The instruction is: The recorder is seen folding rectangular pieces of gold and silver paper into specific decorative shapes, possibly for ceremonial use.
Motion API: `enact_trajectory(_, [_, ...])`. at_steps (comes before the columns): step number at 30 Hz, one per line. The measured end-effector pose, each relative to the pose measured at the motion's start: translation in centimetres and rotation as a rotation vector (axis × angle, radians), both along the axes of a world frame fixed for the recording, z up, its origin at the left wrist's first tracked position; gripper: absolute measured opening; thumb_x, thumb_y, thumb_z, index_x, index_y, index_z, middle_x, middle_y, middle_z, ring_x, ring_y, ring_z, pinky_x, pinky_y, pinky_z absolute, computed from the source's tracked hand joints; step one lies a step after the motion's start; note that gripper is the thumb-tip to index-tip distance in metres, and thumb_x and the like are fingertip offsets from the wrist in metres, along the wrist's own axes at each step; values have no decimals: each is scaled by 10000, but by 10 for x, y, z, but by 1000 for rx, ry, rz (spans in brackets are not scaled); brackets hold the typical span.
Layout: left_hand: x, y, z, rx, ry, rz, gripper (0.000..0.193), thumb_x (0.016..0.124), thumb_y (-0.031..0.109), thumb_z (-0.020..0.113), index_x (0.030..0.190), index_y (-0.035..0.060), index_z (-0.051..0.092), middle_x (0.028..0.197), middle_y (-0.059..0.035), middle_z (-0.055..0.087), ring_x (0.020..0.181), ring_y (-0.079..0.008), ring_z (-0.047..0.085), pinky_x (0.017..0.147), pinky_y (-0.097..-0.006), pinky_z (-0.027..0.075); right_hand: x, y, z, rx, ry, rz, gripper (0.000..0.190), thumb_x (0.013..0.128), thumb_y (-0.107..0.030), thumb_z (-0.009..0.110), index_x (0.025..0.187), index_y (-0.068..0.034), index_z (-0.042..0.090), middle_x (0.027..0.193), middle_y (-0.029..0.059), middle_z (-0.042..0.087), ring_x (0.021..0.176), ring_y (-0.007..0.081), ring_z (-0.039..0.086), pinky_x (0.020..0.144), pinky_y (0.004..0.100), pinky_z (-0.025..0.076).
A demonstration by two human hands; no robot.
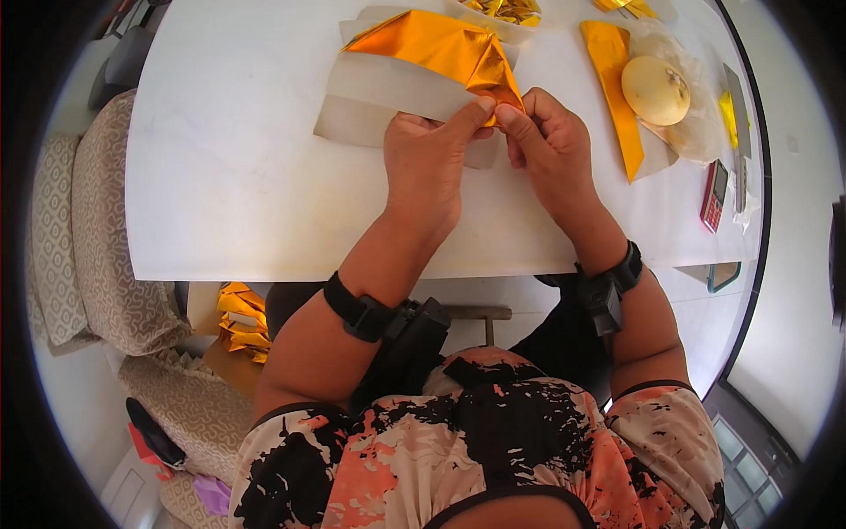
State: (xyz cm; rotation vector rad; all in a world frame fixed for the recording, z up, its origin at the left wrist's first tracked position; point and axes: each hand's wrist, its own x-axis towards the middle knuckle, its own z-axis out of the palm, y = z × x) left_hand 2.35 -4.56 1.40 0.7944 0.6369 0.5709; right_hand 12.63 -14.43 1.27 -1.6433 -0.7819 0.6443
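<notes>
A folded sheet of gold foil paper [429, 49] is held above the white table, its near corner pinched between both hands. My left hand [429, 152] has its thumb on the foil corner, with the other fingers curled underneath. Close beside it, my right hand [552, 145] grips the same corner between thumb and fingers. The foil is creased near the thumbs and spreads away to the upper left. Beneath it lie greyish-beige paper sheets [353, 119] on the table. The fingertips under the foil are partly hidden.
On the white table [218, 178], a plastic tub [509, 28] of folded gold pieces stands at the back. To the right are a gold strip [615, 92], a round pale yellow object [655, 90] on plastic, and a red keypad phone [714, 196]. Below left, a cardboard box [225, 364] holds gold pieces.
</notes>
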Motion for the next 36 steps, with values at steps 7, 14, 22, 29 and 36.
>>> enact_trajectory(7, [1,2,-2,6,80,-43,214,859,79,717,1017,-57,664,973,-105,692,867,-155,655,795,-298,539,-5,5,-5,57,66,-92,219,964,-199,615,819,-41,571,623,-16,554,529,43,472,483,202,376])
enact_trajectory(14, [-1,5,4,-43,43,4,248,869,113,715,1050,-38,639,1037,-76,654,940,-158,636,830,-317,534,23,-6,12,-130,257,47,208,970,-213,605,829,-63,583,622,-42,525,536,25,452,480,184,366])
enact_trajectory(22, [-12,28,6,418,15,268,309,896,228,689,1121,25,623,1001,-48,656,855,-100,602,755,-254,495,63,-32,19,-170,188,200,204,981,-237,584,838,-91,576,625,-56,498,550,18,440,498,174,359])
enact_trajectory(29, [-15,30,19,267,150,-43,192,958,71,581,1133,26,647,949,-61,683,844,-95,634,774,-211,529,70,-35,21,-163,127,171,199,983,-260,583,873,-94,587,678,-45,523,620,32,482,580,187,402])
enact_trajectory(36, [-18,32,19,340,197,-456,239,924,23,615,1158,23,662,959,-53,685,812,-81,611,709,-200,503,63,-25,14,-49,129,-57,206,975,-260,593,929,-62,628,735,-50,536,657,37,475,612,195,424])
